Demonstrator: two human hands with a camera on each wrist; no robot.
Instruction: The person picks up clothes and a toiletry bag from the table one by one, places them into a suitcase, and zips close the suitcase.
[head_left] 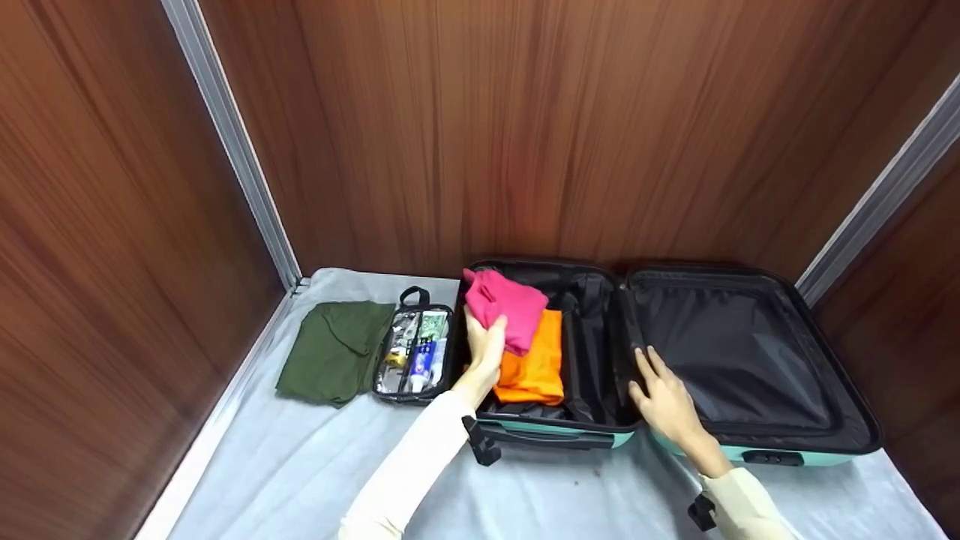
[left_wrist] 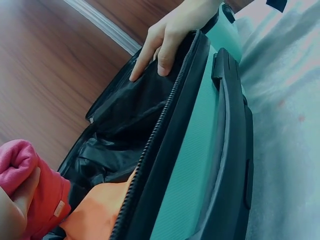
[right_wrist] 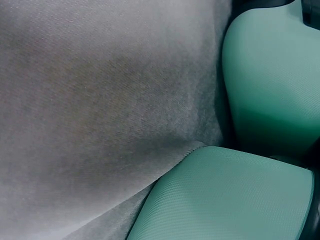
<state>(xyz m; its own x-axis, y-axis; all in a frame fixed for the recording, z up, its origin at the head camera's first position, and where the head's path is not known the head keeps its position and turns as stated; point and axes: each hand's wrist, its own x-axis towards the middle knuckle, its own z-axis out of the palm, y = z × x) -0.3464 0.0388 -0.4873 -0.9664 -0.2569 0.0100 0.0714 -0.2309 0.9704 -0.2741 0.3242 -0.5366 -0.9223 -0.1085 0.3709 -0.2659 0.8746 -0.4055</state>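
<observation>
My left hand grips a folded pink cloth garment above the left half of an open teal suitcase. Beneath it an orange folded garment lies inside that half. In the left wrist view the pink garment shows a small tag, and the thumb presses into its fold. My right hand rests with fingers extended on the inner edge between the two halves; the left wrist view shows this hand touching the dark lining. The right wrist view holds only the teal shell and grey cloth.
Left of the suitcase lies a clear toiletry pouch with a toothpaste tube and other items. Beyond it is a dark green folded garment. The suitcase's right half has a dark lining. Wood-grain panels enclose the light cloth surface.
</observation>
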